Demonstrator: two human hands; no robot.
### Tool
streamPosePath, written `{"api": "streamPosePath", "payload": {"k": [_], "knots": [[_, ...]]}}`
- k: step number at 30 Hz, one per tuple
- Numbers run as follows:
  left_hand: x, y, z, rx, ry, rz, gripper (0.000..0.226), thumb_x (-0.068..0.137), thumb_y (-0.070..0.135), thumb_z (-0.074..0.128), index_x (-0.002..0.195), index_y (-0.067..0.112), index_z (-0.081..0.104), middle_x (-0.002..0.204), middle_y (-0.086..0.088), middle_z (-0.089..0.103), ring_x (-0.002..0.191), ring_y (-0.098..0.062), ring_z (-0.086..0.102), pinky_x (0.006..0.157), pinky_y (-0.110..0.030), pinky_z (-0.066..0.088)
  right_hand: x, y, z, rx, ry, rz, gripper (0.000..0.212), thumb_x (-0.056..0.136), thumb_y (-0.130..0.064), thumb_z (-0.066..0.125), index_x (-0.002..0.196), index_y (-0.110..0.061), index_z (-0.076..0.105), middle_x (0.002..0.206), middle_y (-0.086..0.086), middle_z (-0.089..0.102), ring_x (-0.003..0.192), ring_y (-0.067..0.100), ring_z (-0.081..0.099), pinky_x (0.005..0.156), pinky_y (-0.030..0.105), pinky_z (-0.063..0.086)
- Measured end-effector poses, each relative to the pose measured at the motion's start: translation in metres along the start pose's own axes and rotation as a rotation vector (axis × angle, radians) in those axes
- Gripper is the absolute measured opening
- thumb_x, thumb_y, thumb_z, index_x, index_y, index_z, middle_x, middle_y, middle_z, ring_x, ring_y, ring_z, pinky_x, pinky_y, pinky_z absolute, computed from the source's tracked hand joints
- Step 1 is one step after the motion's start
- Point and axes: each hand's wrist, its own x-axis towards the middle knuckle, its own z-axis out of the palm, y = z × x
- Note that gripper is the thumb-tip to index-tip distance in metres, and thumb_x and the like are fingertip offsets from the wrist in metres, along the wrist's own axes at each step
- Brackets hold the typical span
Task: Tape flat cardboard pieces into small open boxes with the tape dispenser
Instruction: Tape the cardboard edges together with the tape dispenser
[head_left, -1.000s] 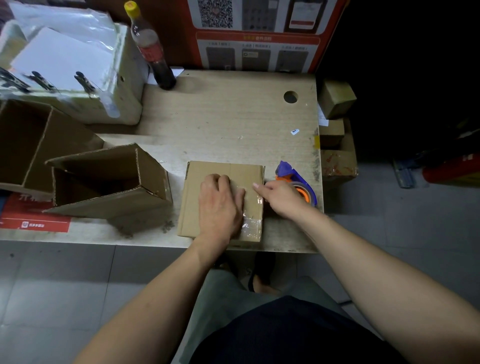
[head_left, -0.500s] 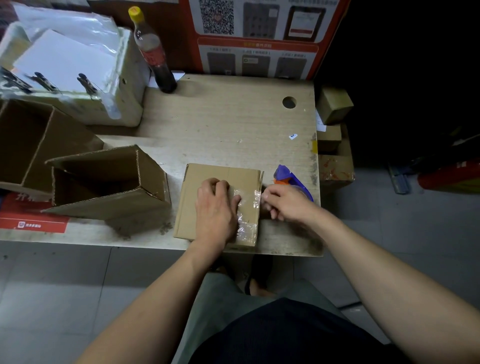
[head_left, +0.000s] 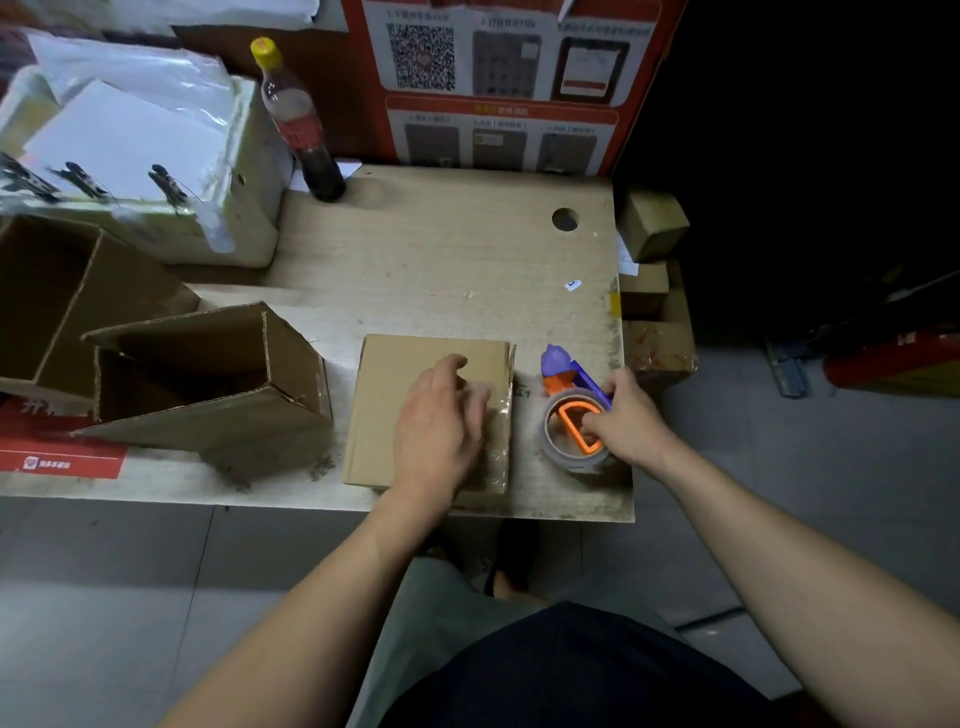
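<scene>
A small brown cardboard box (head_left: 400, 379) lies near the front edge of the wooden table (head_left: 441, 260), with clear tape along its right side. My left hand (head_left: 441, 421) rests flat on top of it, fingers relaxed. Just right of the box sits the tape dispenser (head_left: 574, 415), purple and orange with a roll of clear tape. My right hand (head_left: 626, 421) grips the dispenser, fingers curled into its orange frame.
Two larger open cardboard boxes (head_left: 208, 374) stand at the left. A white foam box (head_left: 156, 171) with papers and a dark bottle (head_left: 301, 124) sit at the back left. Small boxes (head_left: 652, 223) are stacked beyond the table's right edge. A cable hole (head_left: 564, 219) is at the back right.
My right hand left the taped edge of the box and moved right onto the tape dispenser, now gripping it. My left hand stays on the box.
</scene>
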Motion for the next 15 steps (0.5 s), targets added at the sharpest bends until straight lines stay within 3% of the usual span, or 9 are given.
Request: {"api": "streamPosePath", "payload": {"k": [2,5,8,11,15], "knots": [[0.003,0.024,-0.008,-0.247,-0.128,-0.237,0.037,0.094,0.046,0.067,0.121,0.021,0.062,0.092,0.008,0.073,0.087,-0.013,0.069,0.084,-0.034,0.054,-0.02,-0.006,-0.01,0.16,-0.024,-0.139,0.052,0.084,0.0,0.071,0.124,-0.024,0.048,0.111,-0.006,0.056,0.095,0.008,0.059,0.064,0.014,0.048],[0.009,0.056,-0.019,-0.674,-0.326,-0.542,0.05,0.091,0.062,0.064,0.105,0.015,0.072,0.089,0.002,0.079,0.09,-0.016,0.076,0.083,-0.037,0.058,-0.044,-0.01,-0.025,0.144,0.038,-0.445,0.077,0.082,0.005,0.071,0.144,-0.035,0.048,0.129,-0.012,0.049,0.116,-0.001,0.053,0.085,0.006,0.046],[0.015,0.073,-0.031,-0.909,-0.457,-0.733,0.057,0.091,0.058,0.067,0.107,0.004,0.072,0.076,-0.001,0.077,0.082,-0.018,0.075,0.065,-0.028,0.048,-0.051,-0.003,-0.035,-0.012,0.094,-0.624,0.09,0.077,0.009,0.071,0.149,-0.039,0.045,0.132,-0.012,0.043,0.118,0.003,0.047,0.098,0.015,0.041],[0.018,0.078,-0.036,-1.036,-0.529,-0.888,0.051,0.083,0.046,0.08,0.108,0.003,0.072,0.095,-0.009,0.078,0.073,-0.018,0.074,0.054,-0.024,0.049,-0.053,0.004,-0.04,-0.078,0.164,-0.706,0.1,0.071,0.014,0.073,0.15,-0.039,0.044,0.133,-0.009,0.041,0.119,0.002,0.043,0.098,0.016,0.04],[0.02,0.081,-0.034,-1.082,-0.646,-0.981,0.025,0.075,0.031,0.084,0.091,0.015,0.074,0.088,-0.004,0.073,0.067,-0.017,0.066,0.061,-0.026,0.047,-0.055,0.01,-0.043,-0.129,0.242,-0.835,0.098,0.068,0.014,0.078,0.149,-0.032,0.045,0.132,0.006,0.046,0.12,0.011,0.045,0.097,0.028,0.049]]}}
